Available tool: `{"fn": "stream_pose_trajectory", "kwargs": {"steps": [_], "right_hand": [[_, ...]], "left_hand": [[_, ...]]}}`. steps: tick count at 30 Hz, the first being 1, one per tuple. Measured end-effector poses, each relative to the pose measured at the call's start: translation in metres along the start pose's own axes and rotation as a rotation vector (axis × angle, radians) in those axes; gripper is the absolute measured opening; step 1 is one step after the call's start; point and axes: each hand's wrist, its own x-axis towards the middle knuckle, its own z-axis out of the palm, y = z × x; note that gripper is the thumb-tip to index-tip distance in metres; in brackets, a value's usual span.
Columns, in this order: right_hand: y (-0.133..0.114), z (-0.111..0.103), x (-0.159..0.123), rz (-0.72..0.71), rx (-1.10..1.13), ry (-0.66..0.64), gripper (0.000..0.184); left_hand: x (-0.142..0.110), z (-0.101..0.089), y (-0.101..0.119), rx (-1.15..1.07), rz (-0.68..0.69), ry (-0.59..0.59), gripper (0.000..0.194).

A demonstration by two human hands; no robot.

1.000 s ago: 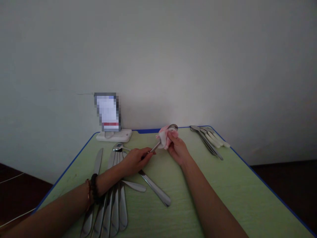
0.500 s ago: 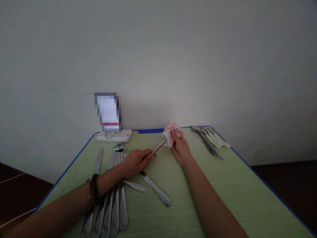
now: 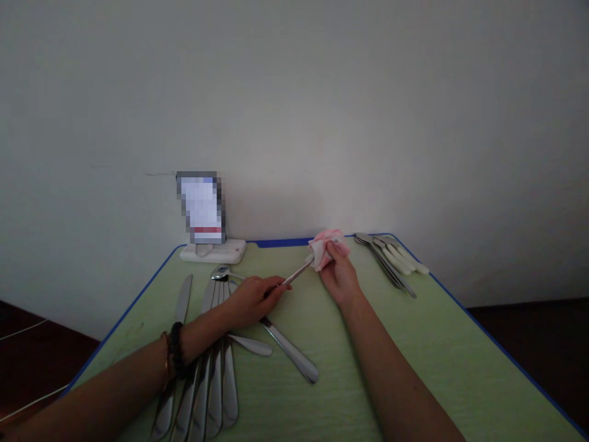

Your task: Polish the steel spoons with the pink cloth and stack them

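Observation:
My left hand is closed around the near end of a slim metal piece of cutlery. Its far end is hidden in a crumpled pink and white cloth, so I cannot tell its kind. My right hand pinches that cloth, thumb on top. Beneath my left hand and forearm lie several metal table knives, fanned out with handles toward me. A metal spoon shows its bowl just beyond my left hand. One loose metal handle slants out to the right, its other end covered by my hand.
Several dark metal utensils and white-handled pieces lie at the far right corner. A phone with a blurred screen stands on a white base at the far left. The green, blue-edged table meets a pale wall.
My right hand and the cloth have slid slightly right, away from my left hand, baring a little more of the metal shaft. My left hand has stayed in place.

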Motion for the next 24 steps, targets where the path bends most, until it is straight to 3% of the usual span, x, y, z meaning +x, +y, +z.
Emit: {"fn": "stream_pose_trajectory", "kwargs": {"steps": [4, 10, 15, 21, 24], "right_hand": [[0.000, 0.001, -0.002, -0.017, -0.068, -0.001, 0.011], [0.003, 0.004, -0.007, 0.148, -0.154, -0.037, 0.020], [0.001, 0.005, -0.004, 0.033, -0.071, -0.004, 0.012], [-0.010, 0.015, -0.009, -0.055, -0.028, -0.134, 0.024], [-0.009, 0.015, -0.009, -0.012, -0.022, -0.173, 0.025]], "left_hand": [[0.000, -0.001, 0.002, 0.029, 0.002, -0.013, 0.036], [0.000, 0.000, 0.001, 0.035, -0.003, -0.015, 0.036], [0.000, 0.000, 0.000, 0.028, 0.005, -0.006, 0.035], [0.001, 0.001, 0.000, -0.029, -0.042, 0.039, 0.037], [0.001, 0.002, 0.000, -0.042, -0.054, 0.057, 0.038]]}}
